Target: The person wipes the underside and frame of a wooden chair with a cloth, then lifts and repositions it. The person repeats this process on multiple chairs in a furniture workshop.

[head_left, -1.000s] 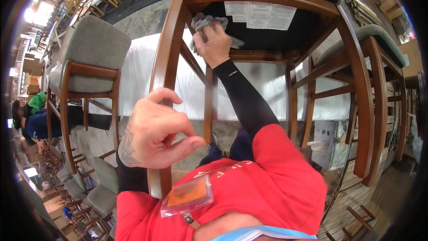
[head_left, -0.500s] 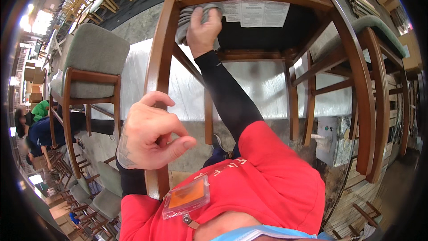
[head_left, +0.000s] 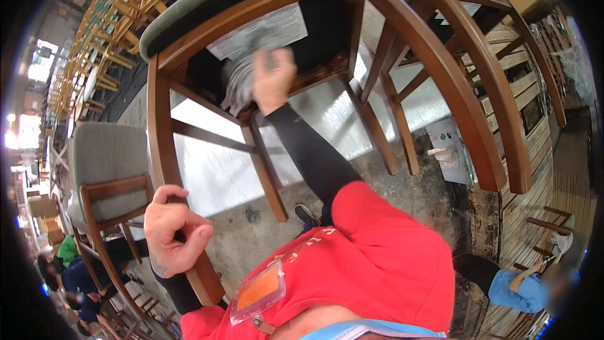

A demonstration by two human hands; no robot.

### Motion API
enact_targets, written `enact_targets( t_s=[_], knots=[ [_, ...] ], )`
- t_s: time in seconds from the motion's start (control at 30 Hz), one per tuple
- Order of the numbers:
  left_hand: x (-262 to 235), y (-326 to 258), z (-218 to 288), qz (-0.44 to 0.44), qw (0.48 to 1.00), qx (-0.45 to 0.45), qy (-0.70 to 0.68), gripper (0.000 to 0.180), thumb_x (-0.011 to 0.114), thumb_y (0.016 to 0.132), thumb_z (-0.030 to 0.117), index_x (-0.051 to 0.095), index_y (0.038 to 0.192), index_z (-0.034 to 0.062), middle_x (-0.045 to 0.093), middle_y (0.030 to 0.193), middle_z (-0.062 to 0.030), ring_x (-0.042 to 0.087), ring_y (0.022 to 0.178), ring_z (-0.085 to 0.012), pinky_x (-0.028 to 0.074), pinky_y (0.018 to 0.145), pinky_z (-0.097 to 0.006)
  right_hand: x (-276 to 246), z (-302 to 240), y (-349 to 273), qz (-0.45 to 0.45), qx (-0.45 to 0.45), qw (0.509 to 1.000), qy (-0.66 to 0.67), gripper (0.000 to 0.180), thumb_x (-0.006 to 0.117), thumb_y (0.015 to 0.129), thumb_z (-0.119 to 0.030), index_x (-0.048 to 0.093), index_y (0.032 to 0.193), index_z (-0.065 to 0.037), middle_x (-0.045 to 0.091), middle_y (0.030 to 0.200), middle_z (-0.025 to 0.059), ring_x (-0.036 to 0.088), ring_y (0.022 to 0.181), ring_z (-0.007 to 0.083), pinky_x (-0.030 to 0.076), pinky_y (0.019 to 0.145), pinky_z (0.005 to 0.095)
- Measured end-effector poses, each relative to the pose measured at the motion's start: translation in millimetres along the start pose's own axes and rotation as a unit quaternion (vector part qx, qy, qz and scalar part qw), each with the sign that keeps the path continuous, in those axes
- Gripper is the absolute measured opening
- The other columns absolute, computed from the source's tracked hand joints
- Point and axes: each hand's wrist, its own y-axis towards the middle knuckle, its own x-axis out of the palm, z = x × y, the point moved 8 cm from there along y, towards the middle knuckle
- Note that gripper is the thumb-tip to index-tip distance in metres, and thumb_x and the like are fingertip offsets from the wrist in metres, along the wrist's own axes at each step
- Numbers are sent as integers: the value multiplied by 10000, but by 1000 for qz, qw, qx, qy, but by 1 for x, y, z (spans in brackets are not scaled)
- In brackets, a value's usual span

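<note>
Fingers [head_left: 189, 236] of the left hand [head_left: 173, 230] curl shut round the leg of the upturned brown wooden chair [head_left: 160, 132] w/ green padded seat. Right hand [head_left: 272, 79] pinches a crumpled grey cloth [head_left: 239, 82] against the chair's dark underside, beside a white paper label [head_left: 261, 28] (partly covered). Risk, I'd judge: pushing hard w/ the cloth could tip the chair if that leg grip slackens, or snag and tear the label.

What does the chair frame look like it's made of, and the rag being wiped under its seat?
Chair frame: apparently solid wood, reddish-brown with a glossy varnish; light glints along the rails. Rag: soft grey cloth, bunched into folds under the right hand; exact fibre unclear. The left hand grips a leg.
</note>
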Motion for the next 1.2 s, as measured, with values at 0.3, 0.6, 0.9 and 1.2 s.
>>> enact_targets(
  t_s=[0.3,0.6,0.9,1.2],
  knots=[
    [3,5,2,-9,1000,-14,11,186,739,747,174,637,620,85,487,476,23,449,451,-163,456,863,-408,-79,-24,113,155,-155,943,-249,281,633,843,-138,693,1099,-37,669,1121,274,578,1121,506,473,995,521],
    [5,3,3,15,1000,-12,10,217,748,762,202,635,629,73,517,495,8,476,475,-165,453,867,-411,-99,-17,130,72,-159,933,-315,183,627,845,-210,691,908,-51,654,1060,270,652,883,471,555,730,529],
    [4,-1,0,11,1000,-13,7,247,738,798,217,624,630,77,529,498,15,471,456,-159,447,870,-409,-81,-32,129,109,-186,943,-255,189,616,850,-166,675,908,3,673,983,251,617,900,475,506,856,520],
    [5,2,0,-4,1000,-21,-1,260,733,810,224,618,625,82,535,496,24,467,440,-147,447,873,-409,-82,-26,118,62,-178,966,-178,214,610,893,-214,666,953,-16,661,1113,279,603,1053,498,492,939,544]
  ],
)
